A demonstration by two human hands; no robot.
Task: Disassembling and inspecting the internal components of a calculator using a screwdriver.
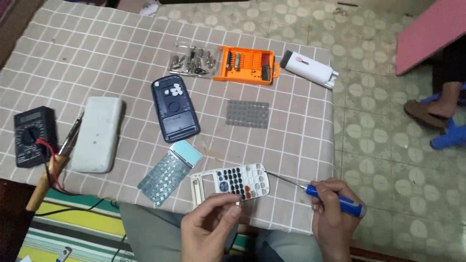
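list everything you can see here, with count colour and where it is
calculator front shell: 1, white with dark keys, table's near edge, left hand on it
screwdriver: 1, blue handle, in right hand, tip at the shell
calculator back: 1, dark blue, centre
circuit board with display: 1, silvery, left of shell
rubber keypad sheet: 1, grey, right of centre
bit case: 1, orange, far side
clear bit tray: 1, beside case
white cover: 1, left
multimeter: 1, black, far left
soldering iron: 1, wooden handle, left edge
white tool case: 1, far right
left hand: 1
right hand: 1
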